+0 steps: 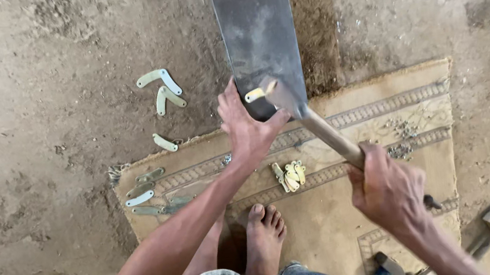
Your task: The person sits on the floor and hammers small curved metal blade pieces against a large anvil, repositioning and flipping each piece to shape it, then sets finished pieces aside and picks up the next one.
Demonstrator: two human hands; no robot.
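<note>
Centre frame: left hand (249, 132) pinches a small brass strip (255, 94) against the grey metal slab (256, 32). Right hand (389, 190) is clamped on the hammer (310, 120), its head at the strip.

No package, label, sign or screen shows anywhere in this view.
</note>
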